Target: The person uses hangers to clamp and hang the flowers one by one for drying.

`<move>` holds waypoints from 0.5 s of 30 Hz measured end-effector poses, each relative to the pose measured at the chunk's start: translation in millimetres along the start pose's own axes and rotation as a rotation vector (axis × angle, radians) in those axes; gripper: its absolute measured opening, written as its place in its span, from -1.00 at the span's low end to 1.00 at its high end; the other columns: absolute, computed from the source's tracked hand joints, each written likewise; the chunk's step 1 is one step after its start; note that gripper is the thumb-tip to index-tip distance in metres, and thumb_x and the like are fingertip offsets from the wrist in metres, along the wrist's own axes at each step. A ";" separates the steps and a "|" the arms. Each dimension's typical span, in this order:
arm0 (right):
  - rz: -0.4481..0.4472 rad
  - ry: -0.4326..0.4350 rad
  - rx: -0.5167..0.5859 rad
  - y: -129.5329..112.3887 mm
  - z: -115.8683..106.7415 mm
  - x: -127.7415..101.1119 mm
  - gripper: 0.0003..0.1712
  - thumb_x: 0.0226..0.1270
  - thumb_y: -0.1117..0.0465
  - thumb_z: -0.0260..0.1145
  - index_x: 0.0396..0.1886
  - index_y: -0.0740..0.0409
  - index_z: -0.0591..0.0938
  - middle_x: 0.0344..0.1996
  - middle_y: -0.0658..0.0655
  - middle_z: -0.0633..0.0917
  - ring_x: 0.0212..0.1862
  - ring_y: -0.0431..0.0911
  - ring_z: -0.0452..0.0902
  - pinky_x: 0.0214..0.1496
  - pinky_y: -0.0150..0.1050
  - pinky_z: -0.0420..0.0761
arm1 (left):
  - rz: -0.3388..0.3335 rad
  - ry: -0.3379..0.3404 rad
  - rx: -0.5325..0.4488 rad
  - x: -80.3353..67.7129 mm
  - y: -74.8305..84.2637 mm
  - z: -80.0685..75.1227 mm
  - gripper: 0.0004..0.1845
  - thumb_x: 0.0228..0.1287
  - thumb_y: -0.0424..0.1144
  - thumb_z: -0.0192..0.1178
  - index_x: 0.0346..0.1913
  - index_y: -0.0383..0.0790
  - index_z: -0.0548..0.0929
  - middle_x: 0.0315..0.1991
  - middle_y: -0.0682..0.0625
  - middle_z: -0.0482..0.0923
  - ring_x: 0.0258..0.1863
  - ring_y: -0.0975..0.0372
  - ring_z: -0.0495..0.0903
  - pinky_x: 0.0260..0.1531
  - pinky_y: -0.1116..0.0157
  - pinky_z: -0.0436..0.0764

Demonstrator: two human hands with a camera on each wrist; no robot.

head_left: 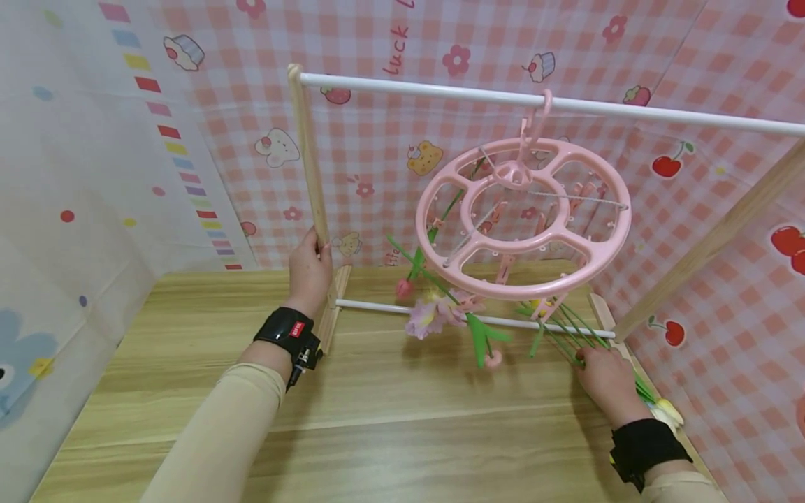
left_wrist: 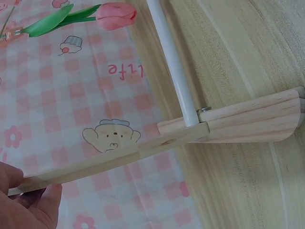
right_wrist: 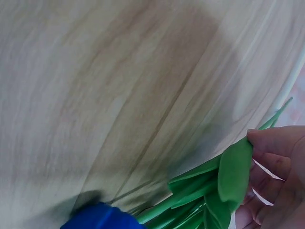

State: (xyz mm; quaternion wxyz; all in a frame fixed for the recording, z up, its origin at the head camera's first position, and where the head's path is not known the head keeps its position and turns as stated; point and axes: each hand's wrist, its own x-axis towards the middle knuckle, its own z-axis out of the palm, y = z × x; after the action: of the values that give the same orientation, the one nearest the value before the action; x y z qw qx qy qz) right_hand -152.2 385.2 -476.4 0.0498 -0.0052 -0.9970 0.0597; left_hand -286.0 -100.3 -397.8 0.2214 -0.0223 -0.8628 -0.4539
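My left hand grips the upright wooden post of a drying rack, thumb and fingers on either side of it in the left wrist view. At the right, my right hand pinches green leaves and stems of artificial tulips lying on the table. Yellow and white tulip heads stick out past that wrist. A round pink clip hanger hangs by its hook from the rack's white top bar. Below the hanger are a pink tulip, a lilac flower and a peach flower.
A white lower bar joins the rack's wooden feet. The right post slants near the checked backdrop. Under everything lies the wood-grain table. Something blue shows at the bottom of the right wrist view.
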 end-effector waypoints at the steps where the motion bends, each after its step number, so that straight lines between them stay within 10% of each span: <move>1: 0.000 0.000 0.002 -0.1 -0.3 -0.2 -0.78 0.09 0.26 0.33 -0.26 0.28 0.65 -0.31 0.35 0.65 -0.32 0.27 0.46 -0.43 0.15 0.46 | -0.001 0.001 -0.001 0.0 -0.1 0.3 -0.78 0.41 -0.34 0.02 0.04 -0.30 0.48 -0.02 -0.28 0.59 0.04 -0.01 0.56 -0.02 0.06 0.62; 15: 0.011 -0.085 0.131 -10.6 -15.9 -7.7 -0.83 0.05 0.35 0.29 -0.30 0.29 0.61 -0.39 0.30 0.66 -0.35 0.16 0.57 -0.42 0.02 0.51 | 0.010 -0.010 -0.015 -0.5 0.0 -1.3 -0.76 0.42 -0.31 0.01 0.08 -0.29 0.47 0.01 -0.28 0.57 0.06 -0.01 0.56 -0.02 0.05 0.62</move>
State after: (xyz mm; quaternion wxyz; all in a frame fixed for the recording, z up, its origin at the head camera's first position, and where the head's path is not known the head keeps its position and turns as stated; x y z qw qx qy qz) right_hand -143.0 376.5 -460.2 0.0073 -0.0048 -0.9921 0.1252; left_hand -285.1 -101.3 -397.4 0.2191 -0.0305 -0.8604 -0.4591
